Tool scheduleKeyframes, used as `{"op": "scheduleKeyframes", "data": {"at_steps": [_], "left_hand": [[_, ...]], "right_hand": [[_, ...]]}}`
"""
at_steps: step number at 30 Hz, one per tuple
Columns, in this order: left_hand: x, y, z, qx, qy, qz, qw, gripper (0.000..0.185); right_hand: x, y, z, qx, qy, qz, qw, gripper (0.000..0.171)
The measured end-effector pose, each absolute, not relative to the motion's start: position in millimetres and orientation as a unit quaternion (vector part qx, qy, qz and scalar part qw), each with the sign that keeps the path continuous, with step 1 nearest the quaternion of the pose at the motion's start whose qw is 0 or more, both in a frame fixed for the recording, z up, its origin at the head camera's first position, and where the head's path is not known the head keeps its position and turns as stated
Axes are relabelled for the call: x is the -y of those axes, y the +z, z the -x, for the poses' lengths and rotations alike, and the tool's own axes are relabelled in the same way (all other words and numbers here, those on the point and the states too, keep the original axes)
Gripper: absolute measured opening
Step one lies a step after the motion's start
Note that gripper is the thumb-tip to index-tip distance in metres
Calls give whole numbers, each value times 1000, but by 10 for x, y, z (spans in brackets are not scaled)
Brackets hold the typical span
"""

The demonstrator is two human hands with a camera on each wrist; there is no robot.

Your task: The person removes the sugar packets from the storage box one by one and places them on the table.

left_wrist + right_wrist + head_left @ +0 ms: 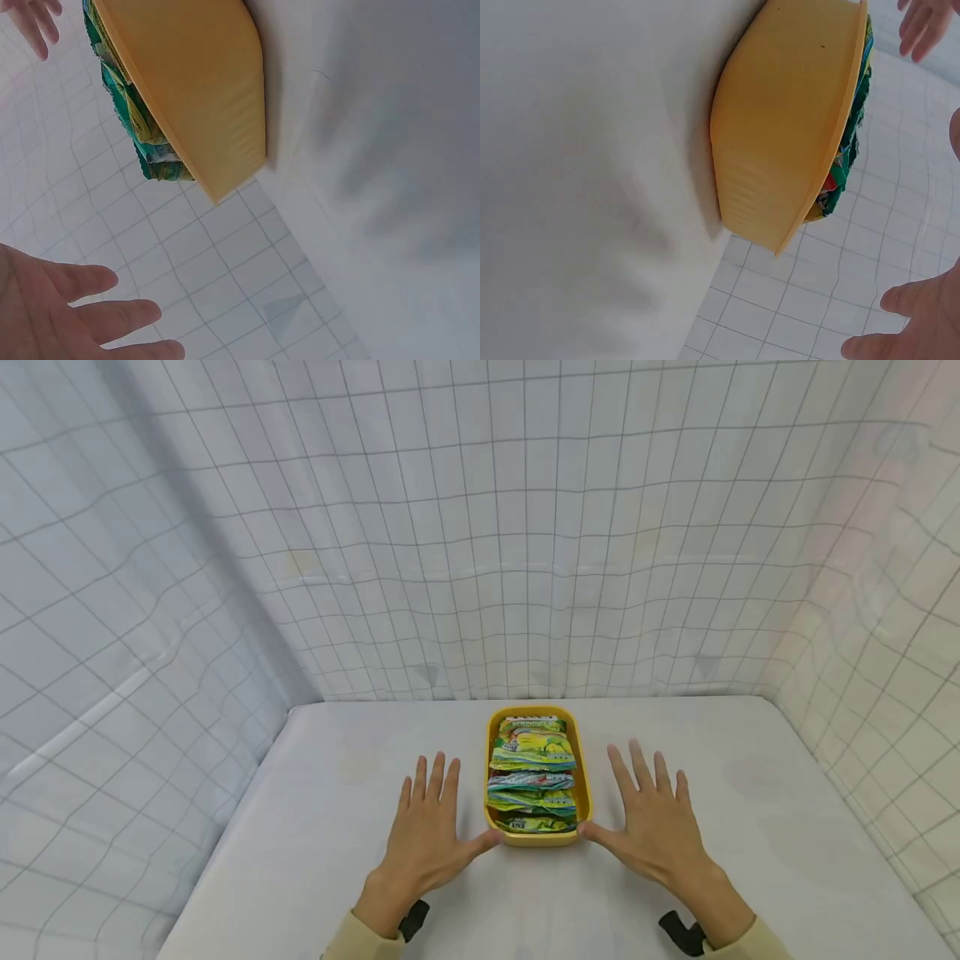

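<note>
Yellow basket (538, 840) is flanked by the left hand (426, 835) and the right hand (660, 828), its near corners overlapped in the head view by both thumb tips; contact cannot be told. Fingers are spread wide, nothing gripped, neither hand clearly nearer. Between them, the long axis is pointed forward, green packets (532, 752) lined inside; beyond the fingertips, a gridded backdrop (538, 568) is seen.

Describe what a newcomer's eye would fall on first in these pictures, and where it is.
Probably the yellow, round-cornered plastic tub of shiny green-and-yellow packets, standing centrally towards the far side of the smooth white table. Next come the bare, spread left hand to its left and the bare, spread right hand to its right.
</note>
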State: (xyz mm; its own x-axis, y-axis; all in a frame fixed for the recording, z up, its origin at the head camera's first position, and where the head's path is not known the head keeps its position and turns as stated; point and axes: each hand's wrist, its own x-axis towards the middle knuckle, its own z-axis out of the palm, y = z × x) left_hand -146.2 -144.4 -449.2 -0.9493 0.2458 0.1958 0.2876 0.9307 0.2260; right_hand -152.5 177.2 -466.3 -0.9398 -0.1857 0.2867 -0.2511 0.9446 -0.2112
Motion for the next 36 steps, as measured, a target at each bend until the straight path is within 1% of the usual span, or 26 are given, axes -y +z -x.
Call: {"op": "scheduleKeyframes", "data": {"at_steps": [19,36], "left_hand": [[1379,-4486,1511,973,-169,137,71,122],[1363,-4612,1499,951,-287,113,31,118]], "right_hand": [[-1797,-4441,1719,972,159,-115,132,118],[-1760,-4419,1889,962,242,-98,81,116]]}}
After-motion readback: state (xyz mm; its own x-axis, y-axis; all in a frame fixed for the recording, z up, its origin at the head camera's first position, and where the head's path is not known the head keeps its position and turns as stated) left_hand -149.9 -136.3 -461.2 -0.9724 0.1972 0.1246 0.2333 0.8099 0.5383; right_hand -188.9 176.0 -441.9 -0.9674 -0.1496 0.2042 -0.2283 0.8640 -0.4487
